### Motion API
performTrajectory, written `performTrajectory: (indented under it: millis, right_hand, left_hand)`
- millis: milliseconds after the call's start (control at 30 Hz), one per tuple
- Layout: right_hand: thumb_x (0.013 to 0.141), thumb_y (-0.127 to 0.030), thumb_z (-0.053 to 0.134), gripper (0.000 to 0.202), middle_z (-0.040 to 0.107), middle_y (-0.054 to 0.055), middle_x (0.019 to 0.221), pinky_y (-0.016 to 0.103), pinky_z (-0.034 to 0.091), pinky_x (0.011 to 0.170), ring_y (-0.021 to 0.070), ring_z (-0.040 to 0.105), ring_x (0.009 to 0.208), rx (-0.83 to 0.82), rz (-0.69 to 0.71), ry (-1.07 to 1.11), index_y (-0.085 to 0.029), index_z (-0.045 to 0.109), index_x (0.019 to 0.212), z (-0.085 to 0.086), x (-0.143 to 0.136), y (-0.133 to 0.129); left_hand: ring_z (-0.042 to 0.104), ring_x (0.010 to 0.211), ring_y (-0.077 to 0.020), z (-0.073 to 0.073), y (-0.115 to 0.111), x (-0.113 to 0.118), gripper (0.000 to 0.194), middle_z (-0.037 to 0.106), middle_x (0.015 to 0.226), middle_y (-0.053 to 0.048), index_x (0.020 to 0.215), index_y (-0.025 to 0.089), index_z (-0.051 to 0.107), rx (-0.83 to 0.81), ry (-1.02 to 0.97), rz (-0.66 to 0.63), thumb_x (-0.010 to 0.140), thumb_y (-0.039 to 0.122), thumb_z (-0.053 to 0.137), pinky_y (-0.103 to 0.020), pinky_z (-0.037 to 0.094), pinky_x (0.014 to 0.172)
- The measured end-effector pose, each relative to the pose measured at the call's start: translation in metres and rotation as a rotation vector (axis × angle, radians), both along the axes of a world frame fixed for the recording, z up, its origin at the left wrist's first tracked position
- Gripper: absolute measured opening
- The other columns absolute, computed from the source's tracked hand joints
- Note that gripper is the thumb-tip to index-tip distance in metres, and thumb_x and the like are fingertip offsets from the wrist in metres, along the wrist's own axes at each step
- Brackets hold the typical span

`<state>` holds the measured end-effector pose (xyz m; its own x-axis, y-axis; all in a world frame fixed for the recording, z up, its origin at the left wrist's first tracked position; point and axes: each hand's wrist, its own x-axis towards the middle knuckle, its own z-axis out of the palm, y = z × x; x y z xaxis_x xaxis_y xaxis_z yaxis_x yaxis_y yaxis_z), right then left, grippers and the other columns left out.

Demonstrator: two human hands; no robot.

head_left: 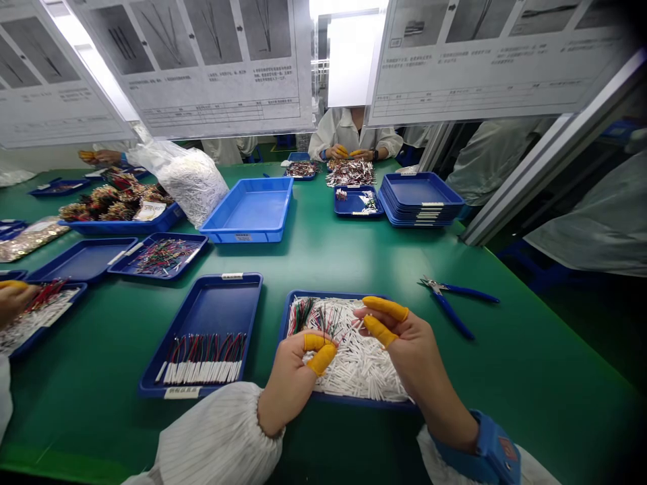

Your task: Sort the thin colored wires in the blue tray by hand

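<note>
My left hand (296,370), with yellow finger cots on thumb and forefinger, pinches thin wires (326,329) in dark and red colours. Facing it, my right hand (404,340) wears the same cots and holds what looks like a small white tube (360,323) at its fingertips, close to the wire ends. Both hands are over a blue tray (348,399) filled with loose white tubes (371,367). More wires (302,315) lie in that tray's far left corner. Another blue tray (222,296), to the left, holds a row of wire bundles with white tubes (205,372) on their ends.
Blue-handled pliers (449,303) lie right of the tubes. Beyond are a blue bin (253,209), stacked trays (422,195), a tray of coloured wires (164,257) and a bag of white pieces (189,178). Co-workers sit opposite and at left. Instruction sheets (217,87) hang above.
</note>
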<state>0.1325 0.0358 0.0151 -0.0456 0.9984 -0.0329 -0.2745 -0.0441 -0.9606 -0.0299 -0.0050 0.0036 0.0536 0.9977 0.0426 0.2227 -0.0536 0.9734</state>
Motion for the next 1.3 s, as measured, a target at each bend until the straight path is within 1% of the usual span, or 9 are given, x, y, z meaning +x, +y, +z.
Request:
performTrajectory:
  millis: [133, 300, 533, 733, 933, 1067, 1200, 1267, 1300]
  right_hand:
    - [0.061, -0.022, 0.072, 0.020, 0.071, 0.001, 0.074, 0.028, 0.051, 0.061, 0.0150, 0.064, 0.066, -0.002, -0.087, 0.054, -0.021, 0.065, 0.080, 0.0026, 0.0017, 0.0008]
    - [0.061, -0.022, 0.073, 0.018, 0.071, 0.000, 0.072, 0.027, 0.051, 0.061, 0.0138, 0.064, 0.064, 0.003, -0.085, 0.099, -0.021, 0.065, 0.078, 0.0046, 0.0006, -0.0007]
    - [0.062, -0.021, 0.071, 0.017, 0.071, -0.001, 0.072, 0.029, 0.052, 0.063, 0.0146, 0.064, 0.066, 0.027, -0.078, 0.092, -0.022, 0.066, 0.078, 0.0059, 0.0007, -0.0017]
    - [0.062, -0.022, 0.071, 0.016, 0.071, 0.002, 0.072, 0.034, 0.052, 0.065, 0.0171, 0.064, 0.065, 0.055, -0.049, 0.032, -0.022, 0.067, 0.078, 0.0071, -0.0007, -0.0035]
    - [0.064, -0.022, 0.069, 0.013, 0.071, 0.002, 0.073, 0.035, 0.053, 0.070, 0.0175, 0.065, 0.069, 0.117, -0.021, -0.054, -0.022, 0.069, 0.078, 0.0087, 0.0000, -0.0052]
    - [0.065, -0.020, 0.067, 0.015, 0.071, 0.001, 0.073, 0.037, 0.053, 0.073, 0.0183, 0.065, 0.071, 0.182, -0.035, -0.115, -0.023, 0.069, 0.080, 0.0049, 0.0008, -0.0049]
    - [0.068, -0.020, 0.065, 0.016, 0.071, 0.003, 0.077, 0.039, 0.052, 0.075, 0.0205, 0.065, 0.076, 0.172, 0.076, -0.158, -0.023, 0.069, 0.082, 0.0004, 0.0009, -0.0040]
    - [0.069, -0.023, 0.065, 0.014, 0.071, 0.004, 0.080, 0.040, 0.052, 0.076, 0.0220, 0.065, 0.078, 0.123, 0.119, -0.146, -0.021, 0.069, 0.082, 0.0002, 0.0012, -0.0032]
    - [0.069, -0.025, 0.065, 0.014, 0.071, 0.004, 0.080, 0.041, 0.052, 0.076, 0.0221, 0.066, 0.078, 0.088, 0.112, -0.106, -0.021, 0.069, 0.082, 0.0006, 0.0017, -0.0026]
  left_hand:
    - [0.061, 0.076, -0.0195, 0.0032, -0.0016, 0.0019, 0.008, 0.065, 0.078, -0.007, 0.073, 0.013, 0.065, -0.003, 0.034, -0.070, 0.074, 0.014, 0.057, -0.029, 0.046, 0.073]
    - [0.059, 0.070, -0.0183, 0.0061, -0.0038, 0.0046, 0.011, 0.063, 0.073, -0.008, 0.066, 0.011, 0.063, 0.027, 0.082, -0.145, 0.073, 0.015, 0.057, -0.028, 0.046, 0.068]
    - [0.058, 0.068, -0.0174, 0.0069, -0.0031, 0.0045, 0.011, 0.063, 0.072, -0.007, 0.065, 0.012, 0.062, 0.046, 0.095, -0.153, 0.074, 0.016, 0.056, -0.028, 0.046, 0.067]
    - [0.058, 0.068, -0.0169, 0.0040, -0.0036, 0.0036, 0.012, 0.063, 0.072, -0.007, 0.065, 0.013, 0.062, 0.058, 0.101, -0.155, 0.074, 0.014, 0.056, -0.027, 0.046, 0.067]
    - [0.058, 0.067, -0.0172, 0.0054, -0.0031, 0.0045, 0.012, 0.063, 0.071, -0.007, 0.066, 0.012, 0.063, 0.049, 0.104, -0.151, 0.074, 0.015, 0.055, -0.028, 0.046, 0.066]
    - [0.059, 0.068, -0.0175, 0.0058, -0.0041, 0.0045, 0.013, 0.063, 0.073, -0.008, 0.067, 0.012, 0.063, 0.045, 0.104, -0.139, 0.075, 0.017, 0.055, -0.027, 0.046, 0.065]
    - [0.059, 0.069, -0.0172, 0.0055, -0.0044, 0.0042, 0.012, 0.063, 0.074, -0.007, 0.067, 0.013, 0.063, 0.047, 0.108, -0.131, 0.075, 0.017, 0.055, -0.026, 0.046, 0.066]
    - [0.059, 0.069, -0.0170, 0.0054, -0.0040, 0.0041, 0.012, 0.064, 0.073, -0.006, 0.067, 0.013, 0.063, 0.052, 0.114, -0.133, 0.075, 0.017, 0.055, -0.026, 0.046, 0.066]
    - [0.059, 0.069, -0.0169, 0.0053, -0.0038, 0.0040, 0.012, 0.064, 0.073, -0.006, 0.067, 0.013, 0.063, 0.054, 0.115, -0.135, 0.076, 0.017, 0.055, -0.026, 0.046, 0.067]
